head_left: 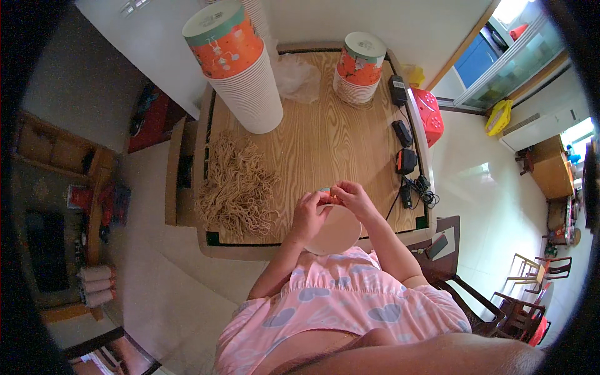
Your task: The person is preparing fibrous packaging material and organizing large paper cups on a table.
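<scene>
A white-lined paper tub [335, 234] is held close to my body at the table's near edge, its round opening facing me. My left hand [306, 220] grips its upper left rim with bent fingers. My right hand [354, 199] pinches the far side of the rim, and the fingertips of both hands nearly meet there. Bits of orange and green show between the fingers; whether they also hold a thin strand, I cannot make out. A loose heap of tan twine [234, 187] lies to the left of my hands.
At the far left of the wooden table [300, 147] rises a tall stack of upturned paper tubs [245, 87]. A shorter stack [359, 70] stands far right, a clear plastic bag [298, 78] between them. Black adapters and cords [406, 161] line the right edge; beyond is a red stool [427, 117].
</scene>
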Demonstrator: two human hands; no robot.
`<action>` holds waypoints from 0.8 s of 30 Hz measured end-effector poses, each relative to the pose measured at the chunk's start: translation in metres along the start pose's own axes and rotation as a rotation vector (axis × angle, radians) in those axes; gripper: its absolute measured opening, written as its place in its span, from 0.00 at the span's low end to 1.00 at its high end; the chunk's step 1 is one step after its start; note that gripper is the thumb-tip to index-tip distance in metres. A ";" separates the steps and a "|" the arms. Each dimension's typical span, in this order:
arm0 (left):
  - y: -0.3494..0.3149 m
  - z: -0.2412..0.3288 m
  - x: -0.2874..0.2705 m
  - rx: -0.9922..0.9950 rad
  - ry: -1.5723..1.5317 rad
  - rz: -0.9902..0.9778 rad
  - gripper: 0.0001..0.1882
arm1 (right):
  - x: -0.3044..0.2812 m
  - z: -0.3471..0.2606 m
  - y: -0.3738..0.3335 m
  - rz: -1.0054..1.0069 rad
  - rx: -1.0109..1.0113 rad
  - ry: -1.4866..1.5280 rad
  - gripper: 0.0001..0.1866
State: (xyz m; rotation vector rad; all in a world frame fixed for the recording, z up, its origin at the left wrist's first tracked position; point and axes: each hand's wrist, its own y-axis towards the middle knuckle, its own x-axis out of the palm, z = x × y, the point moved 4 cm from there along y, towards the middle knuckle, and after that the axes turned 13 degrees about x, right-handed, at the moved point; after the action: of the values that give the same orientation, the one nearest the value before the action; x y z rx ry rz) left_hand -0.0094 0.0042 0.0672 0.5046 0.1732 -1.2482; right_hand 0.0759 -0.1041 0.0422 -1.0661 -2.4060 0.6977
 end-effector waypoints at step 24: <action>-0.042 -0.060 -0.020 0.026 0.094 0.278 0.35 | -0.047 0.025 0.017 0.280 -0.172 0.742 0.06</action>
State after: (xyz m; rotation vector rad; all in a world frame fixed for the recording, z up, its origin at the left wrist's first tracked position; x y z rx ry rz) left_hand -0.0464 0.0393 0.0107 0.5897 0.1606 -0.9576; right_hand 0.1007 -0.1371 0.0050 -1.4366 -1.7107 0.1199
